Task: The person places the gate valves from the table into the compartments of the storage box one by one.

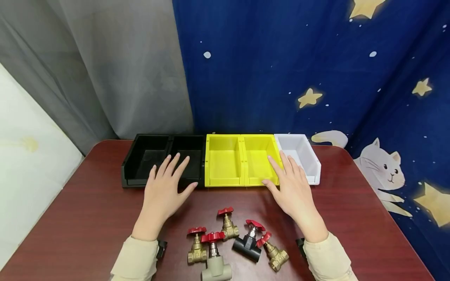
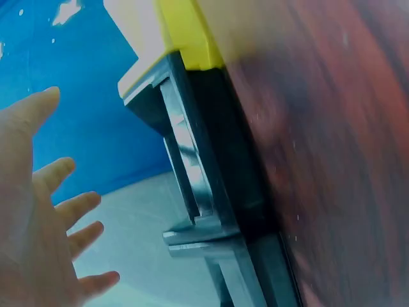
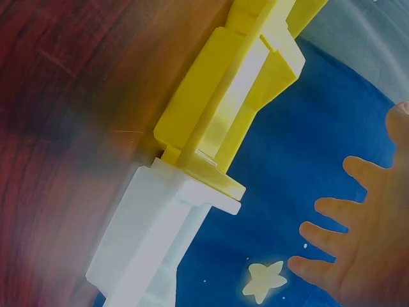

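Note:
My left hand (image 1: 162,195) is spread with straight fingers and holds nothing, its fingertips overlapping the black bins in the head view. Likewise empty, my right hand (image 1: 294,191) has its fingers apart close to a yellow bin (image 1: 261,156) and the white bin (image 1: 299,152). Between the forearms, nearer the camera, lie several red-handled valves. Three are brass: a left valve (image 1: 197,251), a back valve (image 1: 229,228) and a right valve (image 1: 277,256). A grey plastic valve (image 1: 215,268) lies in front, and a black plastic valve (image 1: 247,246) beside the right brass one.
The bins stand in a row at the back of the reddish-brown table (image 1: 91,222). Left of the yellow pair are a far-left black bin (image 1: 144,160) and an inner black bin (image 1: 193,164). Behind hang a grey curtain (image 1: 137,70) and a blue star-patterned curtain (image 1: 253,78).

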`<action>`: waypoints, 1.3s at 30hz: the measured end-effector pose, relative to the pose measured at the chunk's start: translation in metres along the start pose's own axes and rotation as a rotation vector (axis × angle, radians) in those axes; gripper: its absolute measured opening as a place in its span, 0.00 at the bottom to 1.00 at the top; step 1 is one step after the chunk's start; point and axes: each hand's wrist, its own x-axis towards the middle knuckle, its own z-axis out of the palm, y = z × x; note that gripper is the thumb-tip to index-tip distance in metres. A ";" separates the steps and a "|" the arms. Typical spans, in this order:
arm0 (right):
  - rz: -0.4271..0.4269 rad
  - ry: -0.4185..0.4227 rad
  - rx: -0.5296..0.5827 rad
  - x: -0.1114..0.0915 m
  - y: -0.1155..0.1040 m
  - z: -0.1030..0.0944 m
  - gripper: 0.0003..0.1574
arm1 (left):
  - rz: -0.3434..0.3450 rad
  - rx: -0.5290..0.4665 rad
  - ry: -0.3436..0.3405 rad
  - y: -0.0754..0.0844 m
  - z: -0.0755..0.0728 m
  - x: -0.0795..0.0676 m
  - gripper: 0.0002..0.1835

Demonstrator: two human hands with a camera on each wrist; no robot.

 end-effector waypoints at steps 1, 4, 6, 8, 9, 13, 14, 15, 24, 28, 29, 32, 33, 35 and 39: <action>-0.002 0.003 0.005 0.000 0.000 0.000 0.44 | 0.001 0.001 0.002 -0.003 -0.001 0.001 0.42; -0.004 0.010 0.011 0.000 0.000 0.001 0.44 | 0.000 0.009 0.011 -0.014 -0.006 0.004 0.41; -0.006 0.009 0.018 0.000 -0.001 0.001 0.44 | -0.006 0.012 0.017 -0.021 -0.010 0.005 0.41; -0.008 0.002 0.022 0.000 -0.002 0.002 0.44 | -0.013 0.009 0.020 -0.029 -0.014 0.006 0.41; -0.011 0.000 0.024 -0.001 -0.002 0.003 0.44 | -0.017 0.008 0.020 -0.033 -0.015 0.006 0.41; -0.019 -0.008 0.025 0.000 -0.003 0.006 0.44 | -0.031 -0.010 0.004 -0.048 -0.018 0.007 0.40; -0.020 -0.005 0.026 0.000 -0.003 0.006 0.44 | -0.035 -0.019 -0.005 -0.052 -0.018 0.007 0.40; -0.020 -0.005 0.025 0.000 -0.003 0.007 0.44 | -0.039 -0.025 -0.011 -0.055 -0.018 0.008 0.41; -0.024 -0.015 0.005 -0.001 -0.002 0.006 0.44 | -0.035 -0.101 -0.076 -0.071 -0.015 0.010 0.41; -0.022 -0.026 0.005 -0.003 -0.003 0.006 0.44 | -0.037 -0.125 -0.102 -0.074 -0.012 0.009 0.41; -0.020 -0.028 0.004 -0.003 -0.003 0.006 0.44 | -0.042 -0.130 -0.115 -0.074 -0.012 0.009 0.40; -0.017 -0.032 0.002 -0.004 -0.003 0.006 0.45 | -0.064 -0.148 -0.157 -0.077 -0.014 0.006 0.39; -0.018 -0.034 0.000 -0.004 -0.004 0.006 0.45 | -0.071 -0.150 -0.169 -0.078 -0.014 0.004 0.38; -0.020 -0.031 0.002 -0.003 -0.004 0.007 0.45 | -0.089 -0.152 -0.188 -0.081 -0.016 0.002 0.36; -0.034 -0.003 0.013 -0.003 -0.005 0.008 0.44 | -0.113 -0.151 -0.208 -0.086 -0.016 -0.001 0.29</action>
